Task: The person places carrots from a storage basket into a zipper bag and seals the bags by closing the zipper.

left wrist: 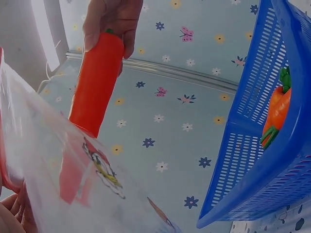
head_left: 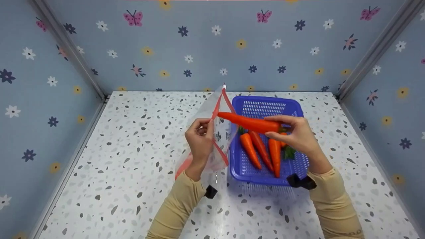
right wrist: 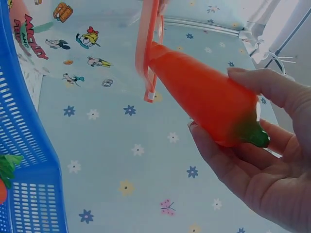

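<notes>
My right hand (head_left: 298,134) grips a long red chili pepper (head_left: 254,124) by its thick end, thumb on one side and fingers on the other. Its short green stem (right wrist: 256,136) points back toward the palm. The narrow tip reaches the red-edged mouth of a clear plastic zip bag (head_left: 217,108) with cartoon prints. With thumb and fingers, my left hand (head_left: 201,139) pinches the bag's edge, and the mouth gapes toward the pepper. In the left wrist view the pepper's lower part shows through the bag's film.
A blue plastic basket (head_left: 234,159) stands right of the bag, partly under my right hand. Inside lie orange carrots (head_left: 250,151) with green tops and a redder long piece (head_left: 261,149). Flowered panels (head_left: 206,46) wall in the speckled white table (head_left: 126,146) at the back and sides.
</notes>
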### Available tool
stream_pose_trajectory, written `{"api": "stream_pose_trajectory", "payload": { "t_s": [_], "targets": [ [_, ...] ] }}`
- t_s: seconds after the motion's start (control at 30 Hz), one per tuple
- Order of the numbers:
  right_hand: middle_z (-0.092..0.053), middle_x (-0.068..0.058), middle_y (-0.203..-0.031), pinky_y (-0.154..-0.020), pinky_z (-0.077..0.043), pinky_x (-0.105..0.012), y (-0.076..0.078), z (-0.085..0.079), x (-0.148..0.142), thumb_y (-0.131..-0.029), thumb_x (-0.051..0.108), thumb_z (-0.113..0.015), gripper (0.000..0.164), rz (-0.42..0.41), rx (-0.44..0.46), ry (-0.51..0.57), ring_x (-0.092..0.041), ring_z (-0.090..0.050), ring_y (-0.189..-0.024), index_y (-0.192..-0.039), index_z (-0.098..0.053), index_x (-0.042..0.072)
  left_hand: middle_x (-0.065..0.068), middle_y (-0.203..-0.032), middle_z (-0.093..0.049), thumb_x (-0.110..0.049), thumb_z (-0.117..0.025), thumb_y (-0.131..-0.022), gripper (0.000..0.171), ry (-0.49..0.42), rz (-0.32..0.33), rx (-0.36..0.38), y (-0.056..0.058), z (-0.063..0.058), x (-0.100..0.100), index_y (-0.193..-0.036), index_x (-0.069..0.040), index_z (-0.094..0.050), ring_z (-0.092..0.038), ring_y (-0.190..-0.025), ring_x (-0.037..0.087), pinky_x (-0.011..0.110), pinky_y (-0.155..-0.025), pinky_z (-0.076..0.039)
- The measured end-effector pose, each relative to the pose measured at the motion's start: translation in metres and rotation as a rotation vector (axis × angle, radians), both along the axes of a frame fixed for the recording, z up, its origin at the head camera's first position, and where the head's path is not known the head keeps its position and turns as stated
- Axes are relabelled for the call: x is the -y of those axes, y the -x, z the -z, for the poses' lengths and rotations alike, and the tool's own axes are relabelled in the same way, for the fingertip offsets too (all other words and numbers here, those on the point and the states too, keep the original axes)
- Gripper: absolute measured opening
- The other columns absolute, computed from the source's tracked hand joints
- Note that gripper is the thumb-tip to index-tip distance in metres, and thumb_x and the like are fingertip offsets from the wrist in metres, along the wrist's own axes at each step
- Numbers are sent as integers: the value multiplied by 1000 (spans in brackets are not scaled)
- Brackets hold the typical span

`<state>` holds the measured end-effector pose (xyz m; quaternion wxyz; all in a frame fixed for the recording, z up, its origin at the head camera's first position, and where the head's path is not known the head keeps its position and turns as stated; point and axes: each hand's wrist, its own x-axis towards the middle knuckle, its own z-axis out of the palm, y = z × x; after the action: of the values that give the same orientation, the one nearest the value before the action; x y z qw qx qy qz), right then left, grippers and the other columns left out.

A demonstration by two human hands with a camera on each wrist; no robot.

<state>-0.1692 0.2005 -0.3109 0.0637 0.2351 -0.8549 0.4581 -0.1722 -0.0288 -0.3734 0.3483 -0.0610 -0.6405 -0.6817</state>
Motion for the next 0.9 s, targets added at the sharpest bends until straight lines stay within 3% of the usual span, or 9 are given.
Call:
{"api": "stream_pose_trajectory", "payload": {
  "t_s": [0.27,0.6,0.77,0.9],
  "targets": [
    [-62,-16,-95,-61,-47,-20,1,4,8,-73,4,-71,32,-31,11,-41,-20,-55,-71,-103,-63,-4,15,-62,-54,9,-57,-79,6,6,1,-31,1,0,-1,-77,13,-60,-49,-46,28,18,-43,-41],
    [-64,-5,-95,-63,-48,-25,23,32,3,-72,19,-74,33,-114,26,-52,-16,-56,-75,-103,-67,9,21,-67,-56,7,-57,-80,7,-2,6,-27,1,-2,-2,-79,14,-60,-52,-50,26,20,-47,-45],
    [-63,-5,-97,-66,-49,-27,25,37,10,-73,23,-73,34,-132,63,-18,-17,-56,-77,-104,-67,9,25,-68,-56,8,-55,-80,7,-13,26,-39,0,-2,-3,-80,14,-60,-51,-51,35,21,-48,-45],
    [-62,-7,-100,-69,-50,-27,26,39,16,-73,20,-73,34,-100,93,51,-18,-58,-78,-104,-66,6,24,-67,-55,8,-56,-81,7,-17,26,-45,0,-1,-4,-80,14,-60,-50,-51,39,20,-48,-45]
  ]
}}
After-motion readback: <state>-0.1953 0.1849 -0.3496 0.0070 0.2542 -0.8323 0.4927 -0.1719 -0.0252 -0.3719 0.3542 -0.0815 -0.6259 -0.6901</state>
